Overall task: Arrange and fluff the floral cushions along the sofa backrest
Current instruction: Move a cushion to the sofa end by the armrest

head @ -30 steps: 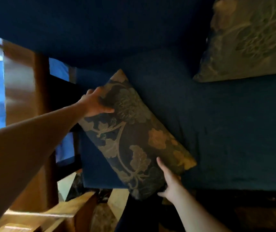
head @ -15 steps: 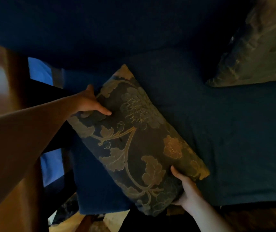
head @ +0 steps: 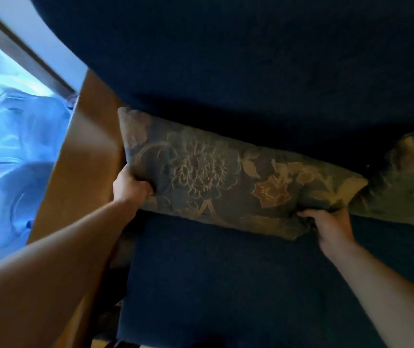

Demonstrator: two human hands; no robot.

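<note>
No writing seen. Cushion [head: 226, 179], earlier tilted on seat [head: 226, 285], now laid against backrest [head: 251, 59]; both ends clamped by left hand [head: 129, 187] and right hand [head: 331, 224].

The dark blue sofa seat [head: 226, 285] carries two floral cushions [head: 226, 177] side by side against the backrest [head: 251, 59]

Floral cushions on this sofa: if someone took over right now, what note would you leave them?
Left hand: gripping the cushion's left end, beside the wooden armrest.
Right hand: gripping its lower right corner.
Floral cushion: lying lengthwise against the blue backrest, its right tip meeting a second cushion.
Done: this cushion is placed.
Left: probably fluff it, let go, then check the second cushion, mostly out of view.
</note>
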